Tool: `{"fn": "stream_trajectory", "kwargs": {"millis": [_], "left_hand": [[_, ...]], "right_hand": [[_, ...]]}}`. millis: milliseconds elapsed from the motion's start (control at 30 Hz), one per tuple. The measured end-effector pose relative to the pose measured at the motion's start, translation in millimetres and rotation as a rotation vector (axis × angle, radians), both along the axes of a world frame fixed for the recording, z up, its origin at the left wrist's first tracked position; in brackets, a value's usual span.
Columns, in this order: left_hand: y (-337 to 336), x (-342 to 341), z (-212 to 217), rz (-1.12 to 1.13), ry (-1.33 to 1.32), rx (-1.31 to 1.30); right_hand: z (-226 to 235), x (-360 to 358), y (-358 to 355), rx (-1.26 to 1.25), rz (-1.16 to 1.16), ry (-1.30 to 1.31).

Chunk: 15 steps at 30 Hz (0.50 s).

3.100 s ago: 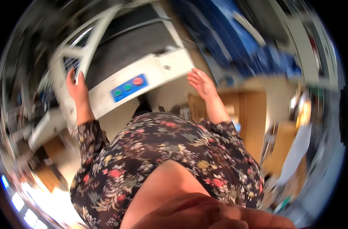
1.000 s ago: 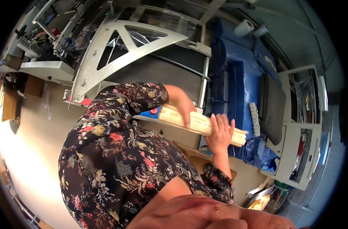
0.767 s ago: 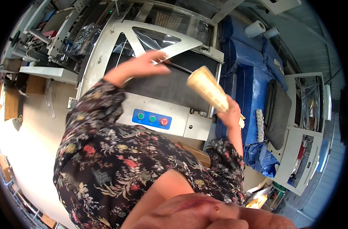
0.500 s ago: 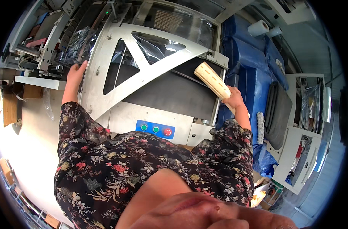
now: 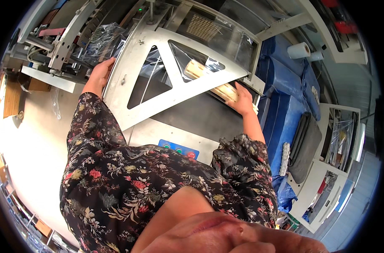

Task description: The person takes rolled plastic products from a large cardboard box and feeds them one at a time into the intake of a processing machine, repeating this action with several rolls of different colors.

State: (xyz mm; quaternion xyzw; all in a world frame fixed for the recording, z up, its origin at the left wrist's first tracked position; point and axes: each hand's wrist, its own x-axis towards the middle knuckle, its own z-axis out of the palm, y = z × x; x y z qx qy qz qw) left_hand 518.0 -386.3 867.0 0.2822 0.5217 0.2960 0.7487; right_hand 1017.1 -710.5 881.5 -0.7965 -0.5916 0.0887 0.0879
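Note:
My right hand is closed around the near end of a long, pale-yellow bar-shaped bundle with rows of brown dashes. Its far part passes beneath the diagonal arm of a white metal frame and shows through the frame's triangular cutout. Below the bundle lies a dark, flat machine bed. At the frame's left edge, beside crumpled clear film, is my left hand. Its fingers are drawn together against that edge; whatever they pinch is hidden.
A blue control panel with green and red buttons sits on the machine's near side. Large blue-covered stacks line the right, with white rolls on top and a dark folded mat alongside. Metal machinery stands at left.
My right hand has moved left and forward, sliding the yellow bundle under the white frame. My left hand has come closer to the frame's edge. The view has shifted slightly.

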Motion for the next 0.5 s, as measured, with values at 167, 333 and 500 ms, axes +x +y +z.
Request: {"fn": "stream_trajectory", "kwargs": {"millis": [167,333,500], "left_hand": [[-5,-8,-15,0.022,-0.049,-0.02],[-8,0,-9,0.01,-0.036,-0.045],[-12,1,-13,0.04,-0.007,-0.016]], "right_hand": [[9,-10,-47,-0.006,-0.205,-0.076],[0,-29,-81,0.08,-0.332,-0.055],[-20,-58,-103,0.112,-0.403,-0.066]]}}
